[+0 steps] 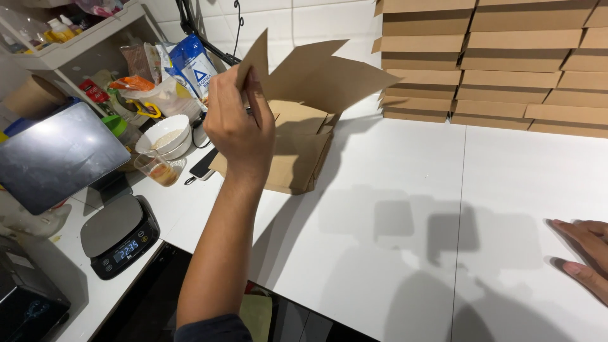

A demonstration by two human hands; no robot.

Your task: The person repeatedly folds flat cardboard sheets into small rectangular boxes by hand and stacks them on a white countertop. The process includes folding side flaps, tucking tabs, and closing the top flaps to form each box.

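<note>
A view from a head-worn camera looks down over a white bench [392, 253]. The person's left hand [237, 123] is raised near the middle left of the scene, its fingers [253, 95] closed around one flap of a flat brown cardboard box blank [316, 79], which it holds up in the air with the other flaps spread out to the right. Directly beneath it, a pile of more flat brown blanks [294, 152] lies on the bench. The person's right hand [589, 253] rests flat on the bench at the far right edge, fingers stretched out and holding nothing, well apart from the cardboard. Along the back wall at upper right stands a tall stack of folded brown boxes [506, 63]. To the left, a white bowl [166, 134] holds pale grains, with a small clear cup [156, 168] just in front of it and a dark phone [204, 163] beside it. Nearer the camera sits a black digital kitchen scale [120, 234], and behind it a tilted grey tablet screen [57, 155]. Bags of food [183, 63] crowd a white shelf at upper left.
</note>
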